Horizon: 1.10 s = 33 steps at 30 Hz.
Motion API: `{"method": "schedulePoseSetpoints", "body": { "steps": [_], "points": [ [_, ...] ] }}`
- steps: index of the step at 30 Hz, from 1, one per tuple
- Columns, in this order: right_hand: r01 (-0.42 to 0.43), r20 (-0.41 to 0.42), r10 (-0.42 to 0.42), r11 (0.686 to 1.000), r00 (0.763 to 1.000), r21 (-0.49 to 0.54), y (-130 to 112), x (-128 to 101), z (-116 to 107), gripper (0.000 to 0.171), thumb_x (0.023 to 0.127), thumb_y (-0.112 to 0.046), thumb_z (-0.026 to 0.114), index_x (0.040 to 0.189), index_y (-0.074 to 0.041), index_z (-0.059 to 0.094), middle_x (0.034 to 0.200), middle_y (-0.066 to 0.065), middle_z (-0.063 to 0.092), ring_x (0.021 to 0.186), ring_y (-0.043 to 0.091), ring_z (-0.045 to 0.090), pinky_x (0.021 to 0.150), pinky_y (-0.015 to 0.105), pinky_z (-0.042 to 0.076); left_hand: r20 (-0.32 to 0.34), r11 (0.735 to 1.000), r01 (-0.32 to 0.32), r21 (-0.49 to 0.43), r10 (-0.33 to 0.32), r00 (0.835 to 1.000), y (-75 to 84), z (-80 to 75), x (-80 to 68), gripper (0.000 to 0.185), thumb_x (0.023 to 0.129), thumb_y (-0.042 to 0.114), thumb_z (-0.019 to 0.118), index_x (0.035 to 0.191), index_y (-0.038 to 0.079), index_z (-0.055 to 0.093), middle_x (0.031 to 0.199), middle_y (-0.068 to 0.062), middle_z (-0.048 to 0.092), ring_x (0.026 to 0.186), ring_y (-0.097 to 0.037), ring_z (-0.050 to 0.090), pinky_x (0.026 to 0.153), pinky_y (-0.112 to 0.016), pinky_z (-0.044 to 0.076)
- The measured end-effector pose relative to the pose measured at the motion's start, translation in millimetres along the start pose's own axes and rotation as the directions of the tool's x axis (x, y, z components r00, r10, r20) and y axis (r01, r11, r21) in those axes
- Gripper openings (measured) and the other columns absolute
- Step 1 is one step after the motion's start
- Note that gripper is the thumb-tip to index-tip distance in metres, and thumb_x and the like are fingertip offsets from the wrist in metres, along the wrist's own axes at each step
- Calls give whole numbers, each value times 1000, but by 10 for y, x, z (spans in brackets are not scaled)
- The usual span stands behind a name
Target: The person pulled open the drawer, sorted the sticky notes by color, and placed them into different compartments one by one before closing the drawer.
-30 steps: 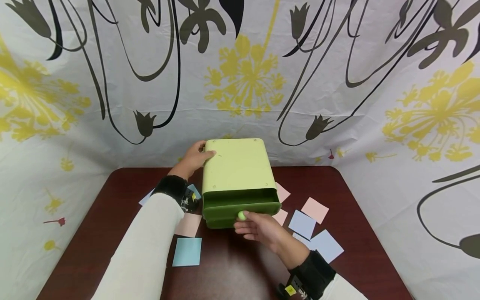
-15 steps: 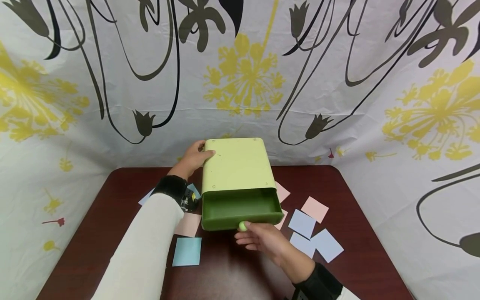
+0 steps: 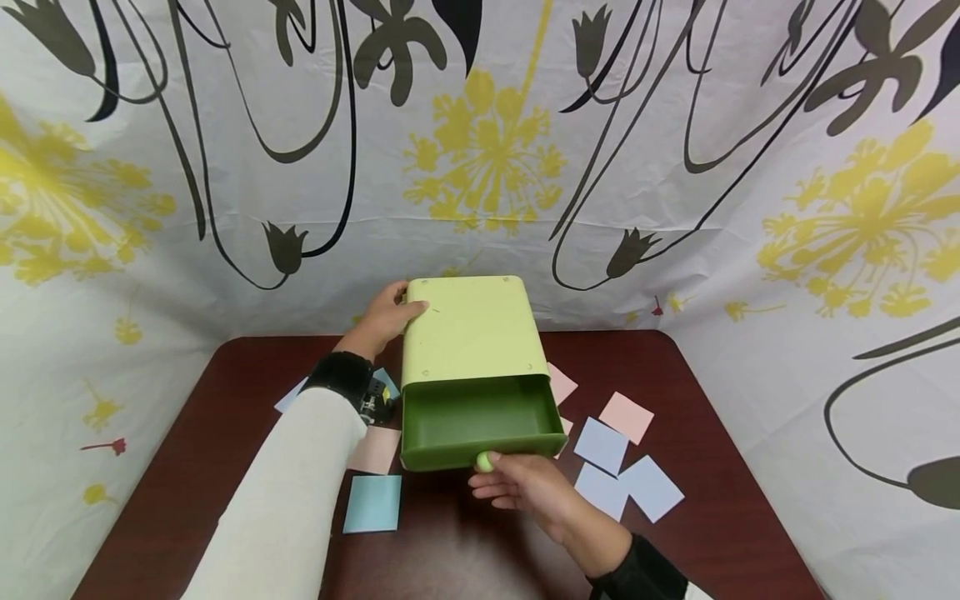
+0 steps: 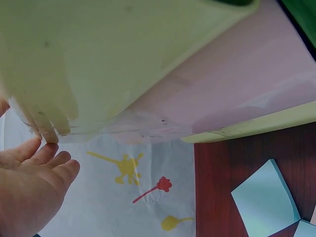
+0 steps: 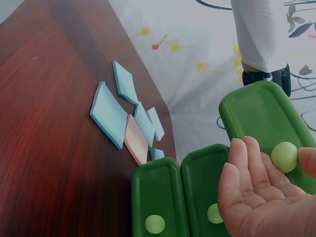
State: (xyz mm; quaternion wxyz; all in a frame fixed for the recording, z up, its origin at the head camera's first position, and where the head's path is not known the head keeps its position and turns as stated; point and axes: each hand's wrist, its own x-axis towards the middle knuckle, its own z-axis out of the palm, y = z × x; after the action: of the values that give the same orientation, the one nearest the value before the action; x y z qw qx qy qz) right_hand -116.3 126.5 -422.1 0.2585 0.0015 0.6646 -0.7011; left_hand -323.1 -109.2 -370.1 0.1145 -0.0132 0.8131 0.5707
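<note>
Green drawer (image 3: 450, 455) jutting from the near side of the cabinet (image 3: 472, 329), I pinch its knob (image 3: 484, 461) with my right hand (image 3: 528, 487); my left hand (image 3: 386, 317) clasps the cabinet's far left corner. Best pull straight, level, bracing firmly against sliding.
</note>
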Motion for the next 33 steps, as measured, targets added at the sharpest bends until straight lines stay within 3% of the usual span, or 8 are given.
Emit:
{"method": "schedulePoseSetpoints", "body": {
  "steps": [11, 18, 26, 33],
  "points": [
    [-12, -1, 11, 1000, 1000, -21, 0, -22, 10, 49, 97, -37, 54, 117, 8, 61, 104, 14, 72, 95, 22, 69, 81, 31, 54, 7, 1000, 9, -15, -9, 1000, -10, -18, -75, 71, 100, 33, 52, 155, 12, 14, 160, -13, 15, 142, -34, 26, 110, -46, 36],
    [2, 8, -1, 995, 1000, -99, 20, -55, -33, 46, 95, -32, 55, 117, 8, 61, 105, 19, 70, 97, 27, 68, 82, 34, 55, -38, 999, 22, 39, -21, 999, -56, -117, -136, 72, 100, 40, 49, 156, 12, 13, 160, -11, 15, 146, -32, 17, 115, -49, 26],
    [2, -10, -4, 983, 1000, -182, 92, -92, -138, 48, 94, -31, 57, 118, 10, 62, 105, 17, 70, 99, 29, 68, 87, 43, 54, -74, 997, 2, 75, 3, 997, -234, -279, -291, 70, 101, 30, 51, 156, 11, 12, 160, -14, 16, 146, -34, 17, 114, -51, 27],
    [14, -36, -26, 955, 999, -298, 237, -115, -282, 47, 93, -24, 57, 121, 13, 58, 108, 21, 69, 101, 33, 66, 86, 47, 53, -83, 980, -24, 195, 41, 996, -489, -355, -482, 74, 99, 27, 55, 154, 4, 12, 158, -20, 19, 144, -38, 20, 113, -52, 28]
  ]
}}
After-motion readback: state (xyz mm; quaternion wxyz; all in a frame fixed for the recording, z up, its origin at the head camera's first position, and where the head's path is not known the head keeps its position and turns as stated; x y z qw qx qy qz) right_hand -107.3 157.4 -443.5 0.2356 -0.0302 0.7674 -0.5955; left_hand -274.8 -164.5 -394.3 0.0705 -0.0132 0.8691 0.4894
